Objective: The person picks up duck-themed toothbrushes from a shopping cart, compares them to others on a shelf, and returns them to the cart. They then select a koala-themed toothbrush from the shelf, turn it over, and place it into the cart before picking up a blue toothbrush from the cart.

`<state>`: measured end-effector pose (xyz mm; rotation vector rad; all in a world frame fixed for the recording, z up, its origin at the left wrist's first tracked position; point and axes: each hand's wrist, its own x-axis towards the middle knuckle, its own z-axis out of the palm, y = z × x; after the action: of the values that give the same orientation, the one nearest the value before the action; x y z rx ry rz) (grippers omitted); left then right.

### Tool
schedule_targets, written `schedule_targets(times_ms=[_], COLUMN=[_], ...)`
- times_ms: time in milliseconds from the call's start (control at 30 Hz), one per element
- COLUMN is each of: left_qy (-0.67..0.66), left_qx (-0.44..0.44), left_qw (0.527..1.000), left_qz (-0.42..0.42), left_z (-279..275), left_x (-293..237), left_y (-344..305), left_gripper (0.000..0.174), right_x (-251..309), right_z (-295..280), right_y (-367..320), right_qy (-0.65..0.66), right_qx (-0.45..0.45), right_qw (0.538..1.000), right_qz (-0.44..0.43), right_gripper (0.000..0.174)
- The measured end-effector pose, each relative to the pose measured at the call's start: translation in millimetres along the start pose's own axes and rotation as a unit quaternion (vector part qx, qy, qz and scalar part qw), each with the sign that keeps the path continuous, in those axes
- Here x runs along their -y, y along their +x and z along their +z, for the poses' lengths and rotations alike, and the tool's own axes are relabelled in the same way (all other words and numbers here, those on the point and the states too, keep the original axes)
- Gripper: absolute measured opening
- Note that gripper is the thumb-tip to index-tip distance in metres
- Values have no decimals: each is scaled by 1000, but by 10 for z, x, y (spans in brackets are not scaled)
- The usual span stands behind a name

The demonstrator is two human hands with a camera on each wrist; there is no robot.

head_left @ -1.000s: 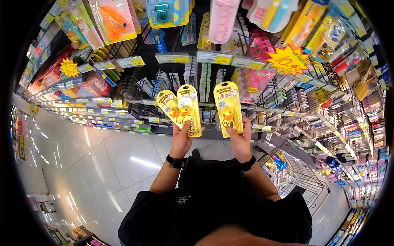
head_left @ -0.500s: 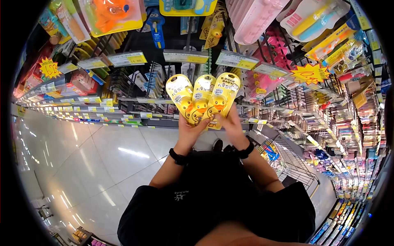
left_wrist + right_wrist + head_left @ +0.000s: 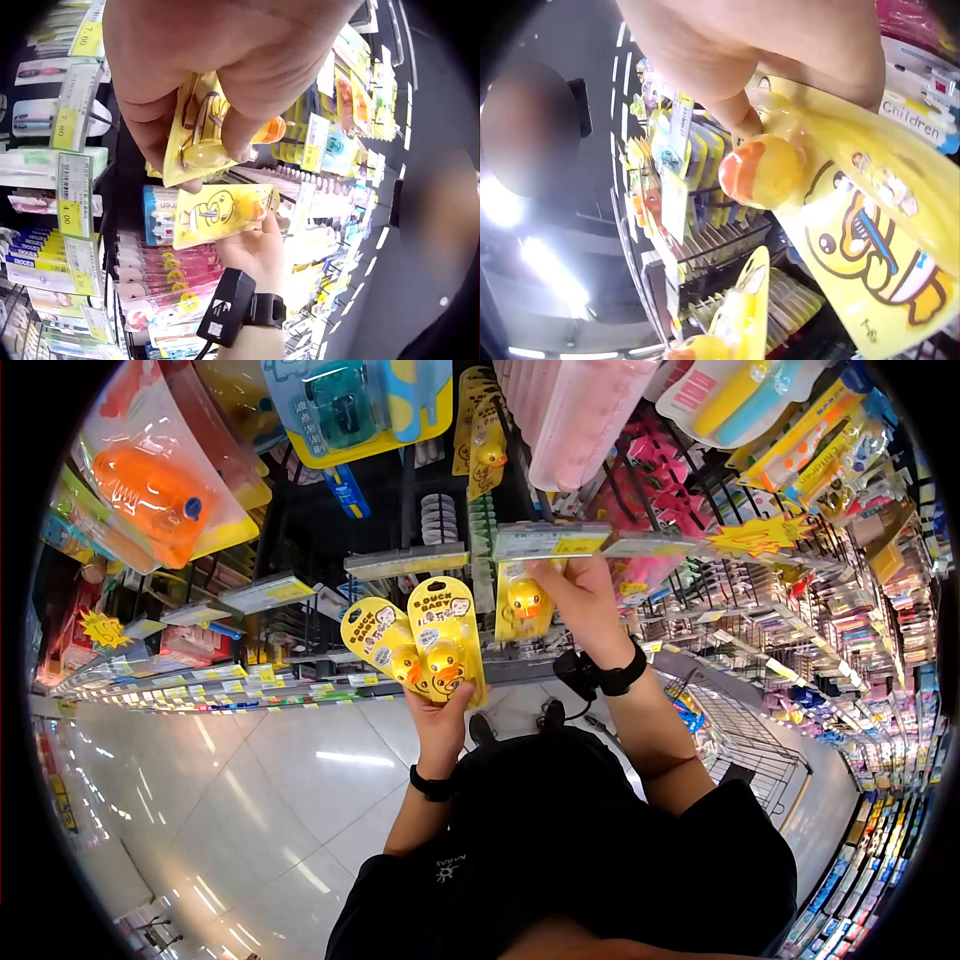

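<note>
My left hand point(image 3: 438, 728) grips two yellow duck toothbrush packs, one tilted left point(image 3: 376, 640) and one nearly upright point(image 3: 447, 630), with the thumb over their lower fronts. In the left wrist view the nearer pack point(image 3: 196, 142) shows between thumb and fingers. To the right, my right hand point(image 3: 590, 610) pinches the upper part of a third duck toothbrush pack point(image 3: 523, 605), right at a shelf price label point(image 3: 552, 542). The right wrist view shows this pack's printed duck point(image 3: 862, 240) and its domed orange-and-yellow duck head point(image 3: 765, 172).
More duck packs point(image 3: 488, 450) hang on a hook above. Pink packs point(image 3: 600, 420) and a blue-yellow pack point(image 3: 360, 405) jut out overhead. A wire shopping cart point(image 3: 750, 740) stands at the right on the tiled floor point(image 3: 290, 760). Price-label rails point(image 3: 405, 562) cross in front of the hooks.
The three packs were fanned together half a second ago. My right hand has since taken its pack away to the right, its grip now near the top. The left hand moved slightly left.
</note>
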<state>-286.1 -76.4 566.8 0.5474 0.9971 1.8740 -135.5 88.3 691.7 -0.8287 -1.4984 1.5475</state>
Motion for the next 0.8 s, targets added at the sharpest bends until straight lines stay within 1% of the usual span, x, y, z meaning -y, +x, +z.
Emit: schedule_targets(times_ms=[33,100,167,233,367,433,467,500,567,600,633,700,733,767,800], left_qy=[2,-28,-12,6,31,37,47,57,68,66,64,75,82,82,114], left_qx=[-3,-10,-7,-1,-6,-11,-16,-22,-25,-35,-47,-46,-47,-52,-63], left_qw=[1000,999,1000,1000,999,999,999,998,997,997,997,996,995,995,991], left_qz=[0,-27,-25,-22,-11,-8,-4,0,4,6,9,9,9,8,19], left_z=[-15,-28,-87,-106,-108,-96,-110,-121,-118,-111,-106,-98,-85,-127,-212], left_x=[-10,-64,-68,-45,-64,-87,-89,-85,-90,-101,-114,-152,-159,-121,-57], left_y=[20,45,74,111,148,177,176,173,155,154,156,166,174,199,233], left_gripper=[63,60,59,57,55,55,55,55,55,55,55,55,54,54,54], right_x=[-75,-167,-182,-254,-275,-214,-266,-233,-113,-100,-118,-143,-117,-107,-110], right_z=[-1,31,87,112,60,40,2,29,74,74,79,85,66,76,104], right_y=[33,72,37,49,145,153,164,176,167,182,177,180,183,203,229], right_qy=[2,46,63,49,72,15,36,42,26,15,18,87,71,71,43], right_qx=[2,-30,-32,-35,-39,-50,-22,-27,-20,-20,-24,-44,-28,-25,-48], right_qw=[1000,990,991,991,986,981,983,983,982,981,981,981,978,979,972], right_qz=[1,-132,-112,-121,-142,-186,-176,-177,-188,-192,-190,-165,-193,-189,-225], right_gripper=[23,27,29,31,35,39,48,48,36,33,33,30,35,35,39])
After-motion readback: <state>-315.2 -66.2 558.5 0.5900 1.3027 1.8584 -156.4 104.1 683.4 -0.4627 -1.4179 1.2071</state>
